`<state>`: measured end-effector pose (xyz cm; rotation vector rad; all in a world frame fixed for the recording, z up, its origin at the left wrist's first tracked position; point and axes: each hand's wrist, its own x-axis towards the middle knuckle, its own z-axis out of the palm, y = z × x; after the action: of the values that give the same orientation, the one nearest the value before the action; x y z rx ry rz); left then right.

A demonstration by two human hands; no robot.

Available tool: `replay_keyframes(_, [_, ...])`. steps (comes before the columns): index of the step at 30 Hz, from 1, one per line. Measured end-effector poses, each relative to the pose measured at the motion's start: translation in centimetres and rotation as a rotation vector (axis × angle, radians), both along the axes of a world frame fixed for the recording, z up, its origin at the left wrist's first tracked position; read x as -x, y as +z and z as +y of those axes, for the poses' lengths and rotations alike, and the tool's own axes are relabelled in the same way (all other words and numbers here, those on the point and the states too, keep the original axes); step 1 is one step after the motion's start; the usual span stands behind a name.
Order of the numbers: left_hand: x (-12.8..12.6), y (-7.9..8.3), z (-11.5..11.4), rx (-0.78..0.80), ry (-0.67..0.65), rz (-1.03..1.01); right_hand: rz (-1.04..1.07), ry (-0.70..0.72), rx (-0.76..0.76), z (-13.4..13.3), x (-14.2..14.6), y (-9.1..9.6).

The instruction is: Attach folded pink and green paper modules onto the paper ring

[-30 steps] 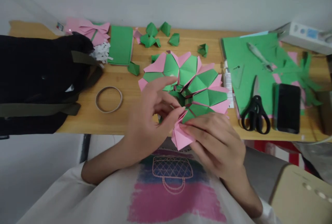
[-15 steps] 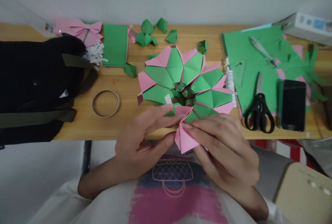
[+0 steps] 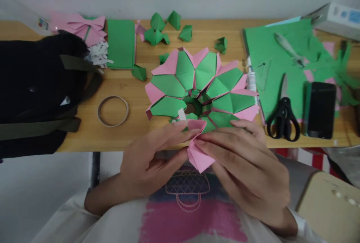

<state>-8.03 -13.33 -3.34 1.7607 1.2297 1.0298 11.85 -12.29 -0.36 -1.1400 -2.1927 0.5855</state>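
A green-and-pink folded paper ring (image 3: 225, 81) rests at the table's front, its petal-like units set around an open centre. At its near edge, a pink folded paper piece (image 3: 200, 156) is pinched between the fingers of my right hand (image 3: 250, 164). My left hand (image 3: 153, 156) closes on the left side of that piece, thumb below and fingers above. By the left index fingertip a small white strip (image 3: 181, 114) sticks up; whether it clings to the finger or the paper I cannot tell. My fingers hide the ring's nearest part.
Small green folded units (image 3: 157, 21) lie behind the ring. To the left are a tape roll (image 3: 113, 111), a green paper stack (image 3: 120, 44) and a black bag (image 3: 39, 85). On the right lie scissors (image 3: 283, 117), a phone (image 3: 320, 110) and a glue tube (image 3: 251, 76).
The pink piece has tipped slightly lower and left in my fingers. My right hand has shifted a little rightward and down, and its upper finger has spread outward. The view has shifted slightly.
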Motion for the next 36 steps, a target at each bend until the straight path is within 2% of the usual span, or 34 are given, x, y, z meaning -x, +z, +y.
replay_keyframes(8, [-0.6,0.8,0.3,-0.020,-0.041,-0.027,-0.050,-0.024,-0.028,-0.1,0.7,-0.3])
replay_keyframes(14, [-0.5,0.2,0.5,-0.084,-0.035,-0.041,-0.002,-0.041,-0.005,-0.2,0.5,-0.3])
replay_keyframes(21, [-0.1,-0.5,1.1,-0.145,-0.114,0.017,-0.014,-0.187,0.015,-0.5,0.2,-0.4])
replay_keyframes(25, [-0.2,-0.5,1.1,-0.228,-0.093,0.042,-0.052,-0.147,0.025,-0.2,-0.1,0.0])
replay_keyframes(29, [-0.6,0.4,1.1,-0.189,-0.080,0.119,-0.060,-0.088,0.003,0.2,-0.4,0.3])
replay_keyframes(32, [-0.8,0.9,1.0,-0.180,-0.073,0.143,-0.046,-0.097,0.007,0.4,-0.4,0.5])
replay_keyframes(36, [-0.9,0.7,0.9,-0.183,-0.009,0.128,-0.015,-0.117,0.019,0.3,-0.5,0.5])
